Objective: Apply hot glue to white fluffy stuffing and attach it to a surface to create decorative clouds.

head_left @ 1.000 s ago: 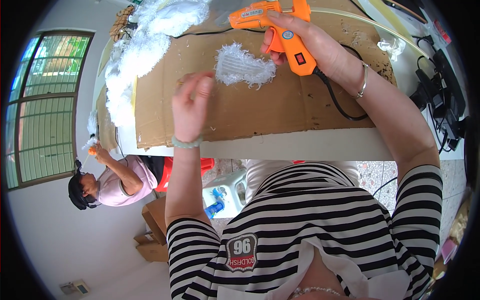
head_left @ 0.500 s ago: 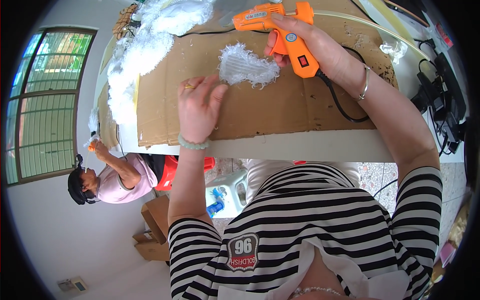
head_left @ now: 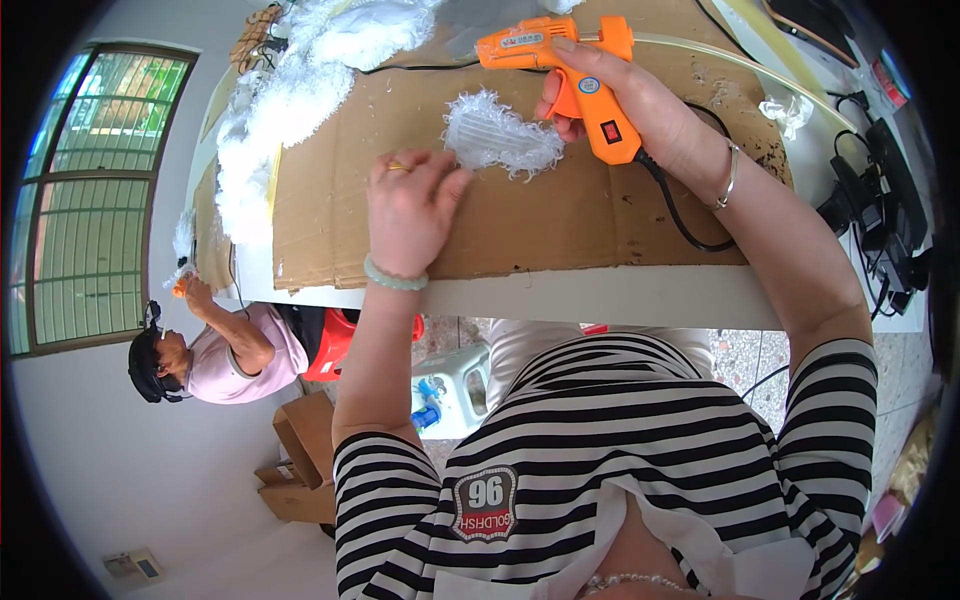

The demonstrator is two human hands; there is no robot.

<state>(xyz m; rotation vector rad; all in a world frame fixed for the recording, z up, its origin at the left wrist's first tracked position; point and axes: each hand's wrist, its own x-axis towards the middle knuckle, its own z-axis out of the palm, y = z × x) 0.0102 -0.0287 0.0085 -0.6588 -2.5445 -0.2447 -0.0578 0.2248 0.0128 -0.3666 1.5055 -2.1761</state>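
An orange hot glue gun (head_left: pixel 600 110) is gripped in my right hand (head_left: pixel 645 100), with the fingers around the trigger side and the thumb along the top. Its nozzle points left, above the cardboard. Just below the nozzle lies a small white fluffy fabric piece (head_left: pixel 490 135), its ribbed backing facing up. My left hand (head_left: pixel 415 210) is beside that piece's left edge, fingers loosely bent, thumb apart, and nothing visible in it. A clear glue stick (head_left: pixel 690 47) runs out from the back of the gun. The cardboard sheet (head_left: pixel 560 230) lies under both hands.
White fluffy material (head_left: pixel 270 130) is heaped at the far left. Black plugs and cables (head_left: pixel 880 200) sit at the right edge, near a crumpled white tissue (head_left: pixel 787 108). Another person (head_left: pixel 240 350) works at left. A white stool (head_left: pixel 455 390) stands below the table edge.
My left hand has shifted slightly right, its fingers bending more. The glue gun stays in my right hand, at nearly the same place over the cardboard.
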